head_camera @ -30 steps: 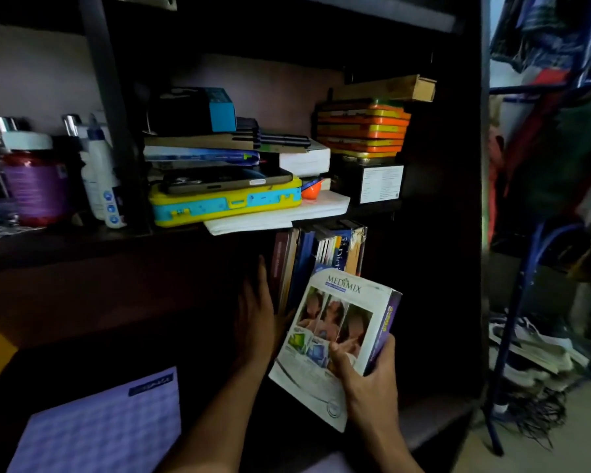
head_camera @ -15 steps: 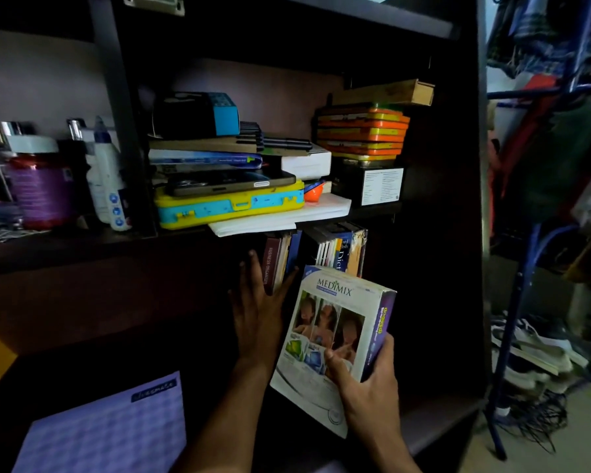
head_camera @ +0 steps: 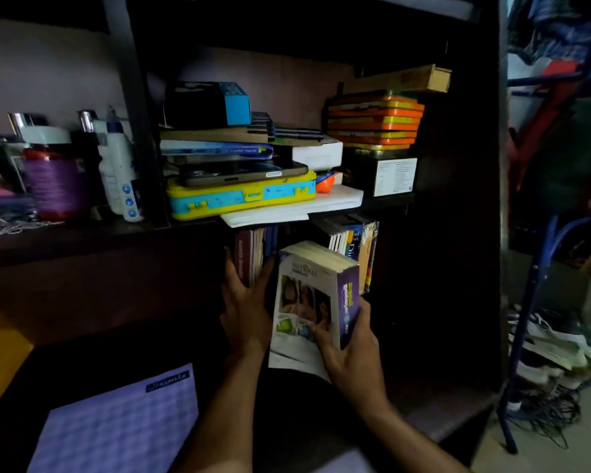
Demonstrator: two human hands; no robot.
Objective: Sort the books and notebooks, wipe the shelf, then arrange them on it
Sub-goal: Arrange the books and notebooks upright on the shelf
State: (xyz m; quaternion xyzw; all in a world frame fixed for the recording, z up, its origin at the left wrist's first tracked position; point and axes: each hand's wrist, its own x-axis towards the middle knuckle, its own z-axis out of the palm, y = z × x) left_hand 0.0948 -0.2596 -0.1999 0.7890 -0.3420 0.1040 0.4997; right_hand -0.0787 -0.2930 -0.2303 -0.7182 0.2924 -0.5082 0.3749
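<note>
purple-spined book (head_camera: 316, 302) in right hand (head_camera: 352, 356) grip, left hand (head_camera: 246, 302) flat against shelved books (head_camera: 253, 254)

home | cluttered shelf (head_camera: 82, 240) | toiletry bottles (head_camera: 118, 172) | shoes (head_camera: 543, 346)

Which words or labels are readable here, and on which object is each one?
"Dic", partly cut off: blue book spine on the lower shelf.
Cover title of the book in the right hand: blurred.
Maroon spine by the left hand: unreadable.
White label, notebook: too small.
</note>
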